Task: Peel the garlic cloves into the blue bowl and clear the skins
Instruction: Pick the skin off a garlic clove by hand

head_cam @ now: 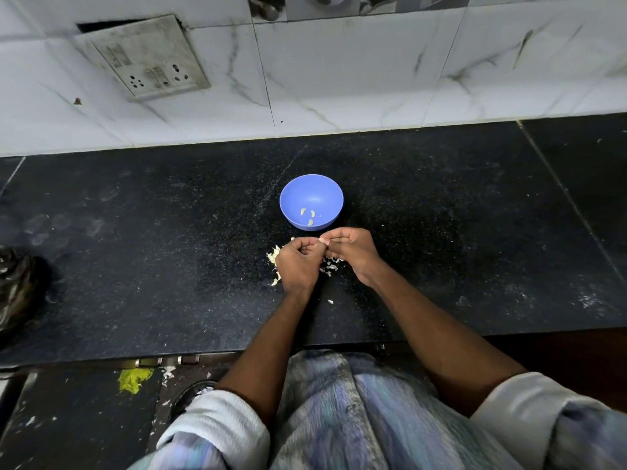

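**Both hands pinch a clove just in front of the bowl**

The bowl (311, 201) stands on the dark counter (135, 252), with a few peeled cloves (308, 217) lying inside at its near wall. Just in front of the bowl the two hands meet, knuckles up, wrists close to the counter. The left hand (297, 266) is curled into a loose fist, its fingertips turned toward the right. The right hand (351, 251) is bent at the wrist, fingers curled, pinching a pale clove (324, 241) between thumb and fingertips; the left fingers touch the same clove. Skins (274, 261) lie scattered on the counter under and beside the hands, in front of the bowl. Both forearms run back from the bowl to rolled sleeves.
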`<state>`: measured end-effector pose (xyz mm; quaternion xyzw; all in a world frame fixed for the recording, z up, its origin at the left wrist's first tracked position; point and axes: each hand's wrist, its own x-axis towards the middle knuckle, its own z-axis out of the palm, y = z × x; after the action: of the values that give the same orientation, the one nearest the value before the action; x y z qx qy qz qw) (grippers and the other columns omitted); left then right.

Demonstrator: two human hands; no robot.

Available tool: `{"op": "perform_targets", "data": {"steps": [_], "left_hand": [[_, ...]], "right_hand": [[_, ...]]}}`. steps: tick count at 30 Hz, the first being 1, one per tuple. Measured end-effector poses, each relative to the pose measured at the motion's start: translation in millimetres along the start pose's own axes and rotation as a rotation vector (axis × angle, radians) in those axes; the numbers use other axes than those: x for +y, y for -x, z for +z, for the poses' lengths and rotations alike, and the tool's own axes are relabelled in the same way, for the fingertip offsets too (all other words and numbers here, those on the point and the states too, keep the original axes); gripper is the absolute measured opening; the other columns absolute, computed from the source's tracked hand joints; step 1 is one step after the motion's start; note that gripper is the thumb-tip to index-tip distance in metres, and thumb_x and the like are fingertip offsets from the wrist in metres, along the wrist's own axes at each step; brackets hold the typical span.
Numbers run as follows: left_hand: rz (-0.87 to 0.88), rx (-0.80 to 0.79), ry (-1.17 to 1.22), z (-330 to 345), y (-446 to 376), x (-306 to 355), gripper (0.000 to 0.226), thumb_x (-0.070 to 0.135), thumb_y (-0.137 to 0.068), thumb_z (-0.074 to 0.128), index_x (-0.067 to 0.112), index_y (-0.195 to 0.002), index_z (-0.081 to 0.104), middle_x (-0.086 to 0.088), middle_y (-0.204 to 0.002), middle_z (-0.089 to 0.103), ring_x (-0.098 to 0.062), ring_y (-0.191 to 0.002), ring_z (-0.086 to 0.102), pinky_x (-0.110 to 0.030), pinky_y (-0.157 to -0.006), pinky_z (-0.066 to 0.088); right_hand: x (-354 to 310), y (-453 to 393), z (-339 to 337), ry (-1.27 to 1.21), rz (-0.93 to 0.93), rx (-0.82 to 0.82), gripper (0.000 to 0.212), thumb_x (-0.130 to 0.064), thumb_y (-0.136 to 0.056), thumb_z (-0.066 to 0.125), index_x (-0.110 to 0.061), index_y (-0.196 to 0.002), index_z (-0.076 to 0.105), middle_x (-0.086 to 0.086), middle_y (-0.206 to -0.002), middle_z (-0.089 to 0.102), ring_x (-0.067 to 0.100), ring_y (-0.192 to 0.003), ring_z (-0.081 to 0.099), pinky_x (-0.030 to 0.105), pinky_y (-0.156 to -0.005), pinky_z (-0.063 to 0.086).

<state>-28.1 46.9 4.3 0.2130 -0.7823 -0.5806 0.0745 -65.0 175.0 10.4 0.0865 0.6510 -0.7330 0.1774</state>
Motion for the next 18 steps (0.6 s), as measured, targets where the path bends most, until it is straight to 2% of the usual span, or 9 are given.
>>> {"op": "perform_targets", "data": {"steps": [3, 7, 10, 12, 14, 16, 18], "left_hand": [[0.005, 0.005, -0.015, 1.2, 1.8, -0.3, 0.006, 0.023, -0.083, 0.080, 0.019, -0.080, 0.078, 0.005, -0.068, 0.075, -0.012, -0.064, 0.071, -0.035, -0.068, 0.062], [0.030, -0.001, -0.022, -2.2, 2.0, -2.1, 0.008, 0.018, -0.088, 0.074, 0.017, -0.080, 0.076, 0.004, -0.070, 0.074, -0.009, -0.063, 0.065, -0.026, -0.067, 0.055], [0.087, 0.015, -0.035, -6.0, 0.9, -6.1, 0.016, 0.014, -0.093, 0.070, 0.015, -0.077, 0.071, 0.006, -0.067, 0.067, -0.001, -0.060, 0.056, -0.015, -0.062, 0.045], [0.134, 0.024, -0.081, -6.0, -0.5, -7.7, 0.023, 0.020, -0.094, 0.073, 0.015, -0.072, 0.069, 0.007, -0.066, 0.066, -0.004, -0.059, 0.057, -0.015, -0.060, 0.042], [0.159, 0.021, -0.119, -5.3, -3.1, -8.0, 0.020, 0.025, -0.091, 0.080, 0.016, -0.075, 0.073, 0.007, -0.069, 0.070, -0.007, -0.062, 0.063, -0.019, -0.062, 0.047], [0.158, -0.021, -0.080, -5.8, -4.5, -8.1, 0.012, 0.025, -0.088, 0.085, 0.016, -0.089, 0.079, 0.007, -0.079, 0.075, -0.009, -0.068, 0.070, -0.021, -0.066, 0.056], [0.167, -0.057, -0.041, -6.2, -5.7, -11.1, 0.013, 0.026, -0.088, 0.086, 0.017, -0.097, 0.082, 0.007, -0.086, 0.078, -0.010, -0.071, 0.073, -0.029, -0.070, 0.063]], "right_hand": [[-1.0, -0.6, 1.3, -0.055, 0.019, 0.027, 0.006, 0.002, -0.095, 0.068, -0.001, -0.099, 0.071, 0.016, -0.093, 0.076, 0.022, -0.087, 0.075, 0.030, -0.078, 0.061], [-5.0, -2.7, -0.3, -0.163, 0.063, 0.060, 0.009, 0.001, -0.099, 0.061, -0.002, -0.105, 0.068, 0.015, -0.095, 0.077, 0.018, -0.081, 0.073, 0.026, -0.075, 0.060], [-3.5, -3.8, -3.8, -0.118, 0.059, 0.060, 0.010, -0.001, -0.099, 0.063, -0.005, -0.105, 0.070, 0.013, -0.093, 0.078, 0.015, -0.075, 0.069, 0.028, -0.076, 0.056], [-1.5, -4.0, -4.6, -0.081, 0.056, 0.048, 0.011, -0.001, -0.098, 0.064, -0.006, -0.104, 0.072, 0.010, -0.090, 0.078, 0.013, -0.072, 0.066, 0.027, -0.074, 0.053], [-0.4, -3.6, -5.0, -0.042, 0.046, 0.037, 0.012, 0.000, -0.097, 0.065, -0.005, -0.104, 0.073, 0.010, -0.088, 0.077, 0.012, -0.070, 0.064, 0.026, -0.072, 0.052], [0.1, -2.7, -5.5, 0.009, 0.032, 0.031, 0.014, 0.002, -0.096, 0.065, -0.001, -0.107, 0.073, 0.014, -0.089, 0.075, 0.014, -0.071, 0.063, 0.027, -0.072, 0.052], [0.9, -1.8, -6.4, 0.073, 0.013, 0.028, 0.014, 0.002, -0.096, 0.066, 0.002, -0.109, 0.072, 0.018, -0.091, 0.075, 0.014, -0.072, 0.064, 0.027, -0.072, 0.053]]}}
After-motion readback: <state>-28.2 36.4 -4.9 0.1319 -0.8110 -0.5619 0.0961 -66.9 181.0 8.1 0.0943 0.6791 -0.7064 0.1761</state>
